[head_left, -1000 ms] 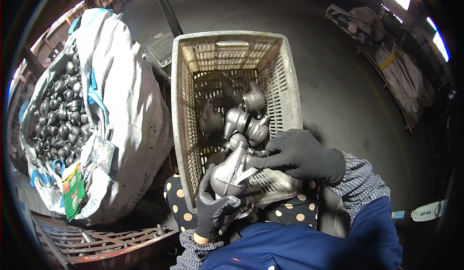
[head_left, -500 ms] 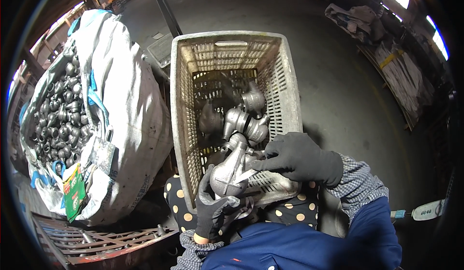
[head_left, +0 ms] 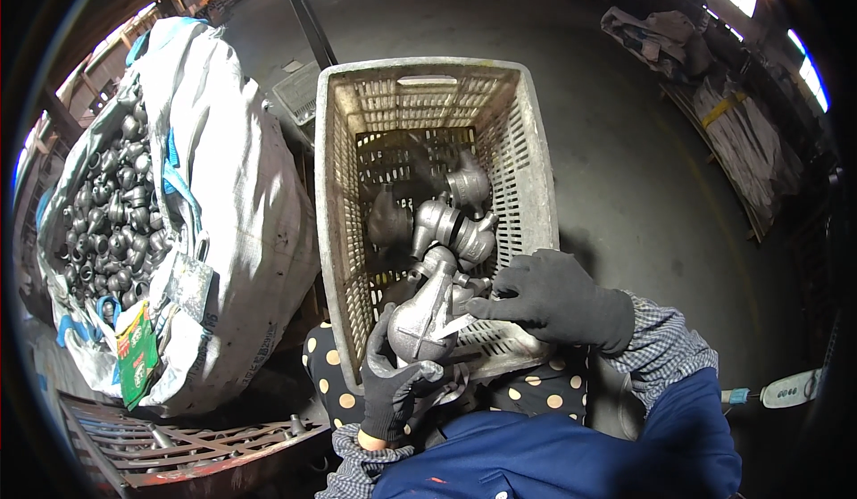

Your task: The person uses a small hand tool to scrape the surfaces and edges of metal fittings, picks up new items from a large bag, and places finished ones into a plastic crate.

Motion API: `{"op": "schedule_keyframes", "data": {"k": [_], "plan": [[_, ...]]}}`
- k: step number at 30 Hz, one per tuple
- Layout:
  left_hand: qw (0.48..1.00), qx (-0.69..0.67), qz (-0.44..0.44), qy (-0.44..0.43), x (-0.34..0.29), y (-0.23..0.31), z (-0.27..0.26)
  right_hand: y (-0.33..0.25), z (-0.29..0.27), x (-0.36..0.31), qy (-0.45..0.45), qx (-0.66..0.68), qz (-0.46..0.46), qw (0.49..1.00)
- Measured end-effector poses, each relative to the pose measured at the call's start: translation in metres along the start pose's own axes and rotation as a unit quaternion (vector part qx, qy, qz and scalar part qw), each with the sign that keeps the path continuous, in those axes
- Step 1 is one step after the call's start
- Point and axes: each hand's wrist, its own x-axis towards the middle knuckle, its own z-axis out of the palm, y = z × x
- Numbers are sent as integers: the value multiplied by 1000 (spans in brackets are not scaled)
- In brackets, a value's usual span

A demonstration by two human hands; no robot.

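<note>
In my gloved left hand [head_left: 393, 390] I hold a rounded grey metal casting [head_left: 418, 331] with raised ribs and a neck, over the near end of a plastic crate [head_left: 542, 182]. The left fingers and thumb wrap its lower left side. My gloved right hand [head_left: 555, 298] is closed at the casting's right side, pinching a thin pale strip-like tool [head_left: 453, 326] that lies against the casting's surface. Most of the tool is hidden by the fingers, so its kind is unclear. More metal castings [head_left: 469, 182] lie inside the crate, just beyond the held one.
A big white woven sack [head_left: 254, 258] full of small grey metal fittings [head_left: 112, 204] stands at the left. Below it is a rusty slatted metal rack [head_left: 205, 454] with a few loose parts. Stacked sheets and cloth [head_left: 745, 128] lie far right on the floor.
My right hand has shifted very slightly down, its fingers still at the casting's side. The casting and my left hand look unmoved.
</note>
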Motion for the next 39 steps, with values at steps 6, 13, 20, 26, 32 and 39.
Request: {"op": "schedule_keyframes", "data": {"k": [6,13,20,26,32,39], "plan": [[1000,-21,-13,-3,-2,7,6,2,-1,0,28,84,13,996],[991,-112,-55,-50,-5,20,12,6,1,-17,-10,325,101,940],[968,-193,-139,-75,-7,26,13,-5,41,-30,58,585,233,774],[969,-159,-169,-80,2,26,21,-8,51,-29,92,592,263,757],[984,22,-170,-44,32,52,79,-15,48,-28,132,603,281,735],[954,-167,-233,-91,5,-7,18,-32,68,15,273,612,231,706]]}}
